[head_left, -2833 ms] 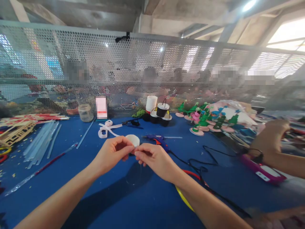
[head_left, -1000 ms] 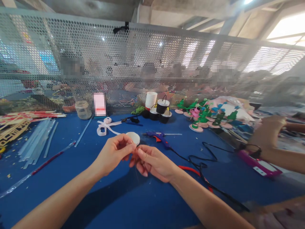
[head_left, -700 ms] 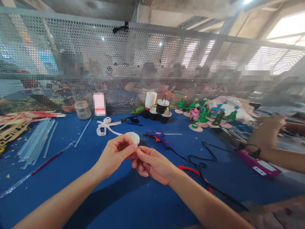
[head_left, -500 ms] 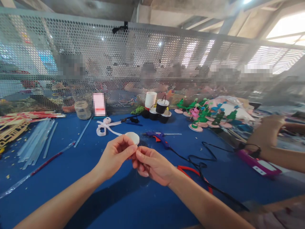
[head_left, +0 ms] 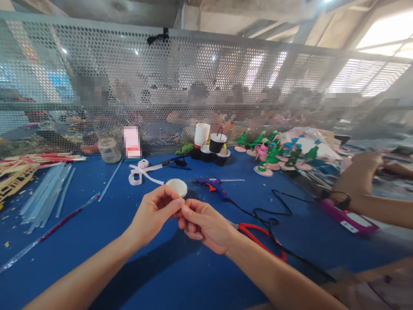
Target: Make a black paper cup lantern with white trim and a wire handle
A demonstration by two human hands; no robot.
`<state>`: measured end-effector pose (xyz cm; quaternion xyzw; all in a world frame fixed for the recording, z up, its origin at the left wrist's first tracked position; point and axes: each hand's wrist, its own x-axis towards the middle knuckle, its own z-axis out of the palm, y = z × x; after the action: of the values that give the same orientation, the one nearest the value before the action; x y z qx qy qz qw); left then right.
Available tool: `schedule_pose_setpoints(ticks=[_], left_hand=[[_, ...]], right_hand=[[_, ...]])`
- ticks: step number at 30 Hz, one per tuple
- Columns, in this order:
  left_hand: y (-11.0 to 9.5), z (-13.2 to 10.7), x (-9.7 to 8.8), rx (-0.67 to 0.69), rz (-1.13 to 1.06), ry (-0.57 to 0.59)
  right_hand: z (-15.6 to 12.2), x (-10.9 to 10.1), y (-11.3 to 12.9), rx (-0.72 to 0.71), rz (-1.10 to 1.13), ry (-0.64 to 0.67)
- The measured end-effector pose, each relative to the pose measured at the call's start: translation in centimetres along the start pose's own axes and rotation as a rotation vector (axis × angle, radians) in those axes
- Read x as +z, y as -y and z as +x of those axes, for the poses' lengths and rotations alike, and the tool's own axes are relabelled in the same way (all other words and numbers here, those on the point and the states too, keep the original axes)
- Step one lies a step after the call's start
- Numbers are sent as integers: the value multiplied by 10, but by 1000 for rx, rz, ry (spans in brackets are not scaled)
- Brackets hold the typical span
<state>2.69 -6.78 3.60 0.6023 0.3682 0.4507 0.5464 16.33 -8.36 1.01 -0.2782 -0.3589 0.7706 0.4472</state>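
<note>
My left hand [head_left: 155, 215] and my right hand [head_left: 206, 224] meet fingertip to fingertip above the blue table [head_left: 97, 232]. Both are pinched shut on something very small or thin that I cannot make out. A white round disc [head_left: 177, 187] lies on the table just behind my left fingers. A blue glue gun [head_left: 214, 186] lies just beyond my right hand, its black cord [head_left: 274, 211] trailing to the right. Red-handled scissors [head_left: 258, 237] lie beside my right wrist.
Clear glue sticks [head_left: 48, 193] and wooden pieces [head_left: 16, 176] lie at the left. A white ribbon bow [head_left: 140, 170], a jar [head_left: 109, 150], small black buckets [head_left: 216, 148] and green foam figures [head_left: 277, 157] stand by the perforated metal screen [head_left: 193, 86]. Another person's arm [head_left: 368, 189] rests at the right near a pink phone [head_left: 348, 217].
My hands have stayed pinched together and drifted slightly lower. The view has shifted a little, so the red scissors show fully beside my right wrist.
</note>
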Motion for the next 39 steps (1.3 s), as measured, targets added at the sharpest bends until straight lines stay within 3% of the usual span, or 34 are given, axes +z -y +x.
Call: schedule_pose_setpoints(ticks=[6,20,30,39], left_hand=[[3,1,0,9,45,-37],[12,2,6,-10,-72,-98],[11,3,4,-40,-201,6],[10,4,2,-61,-252,8]], right_hand=[[0,0,-1,-13,-4,-12],[2,1,-5,-66,-47,-55],[2,1,-3,-70,-119,-30],[2,-2,-3,9,63,86]])
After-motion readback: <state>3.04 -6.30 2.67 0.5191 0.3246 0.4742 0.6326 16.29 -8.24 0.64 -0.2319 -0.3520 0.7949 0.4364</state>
